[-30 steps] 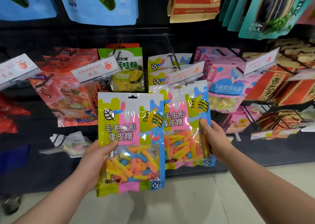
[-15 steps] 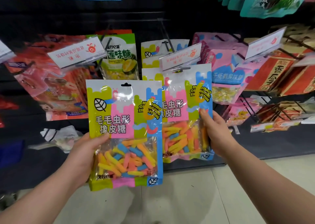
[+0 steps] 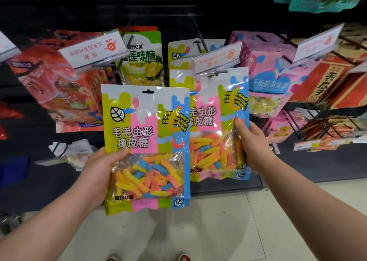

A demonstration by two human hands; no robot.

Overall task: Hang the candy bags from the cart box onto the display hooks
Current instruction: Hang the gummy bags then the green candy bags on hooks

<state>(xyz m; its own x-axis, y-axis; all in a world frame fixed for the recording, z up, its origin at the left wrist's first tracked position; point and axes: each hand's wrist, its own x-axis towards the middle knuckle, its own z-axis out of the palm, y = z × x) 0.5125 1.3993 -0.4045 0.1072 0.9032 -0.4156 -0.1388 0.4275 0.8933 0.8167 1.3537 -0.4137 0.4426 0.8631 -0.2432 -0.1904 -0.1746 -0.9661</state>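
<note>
- Head view: the right grip (image 3: 252,147) pinches the right edge of a worm-candy bag (image 3: 210,125), whose top sits at the tip of the hook (image 3: 217,73) under a price tag (image 3: 216,59); I cannot tell whether its hole is on the wire (the tag hides it)
- The left grip (image 3: 99,173) clasps a second bag (image 3: 146,141) by its left edge, upright, lower and nearer, overlapping the first bag's left side
- My advice: keep the bag's top flat, line the hole up with the wire tip, slide it back, and let go only once it hangs
- Edges: the tag overhangs closely above, pink bags (image 3: 268,86) hang just beside on the right, a green bag (image 3: 143,62) on the left
- Open room lies below, over the floor (image 3: 208,231), so come in low from the front
</note>
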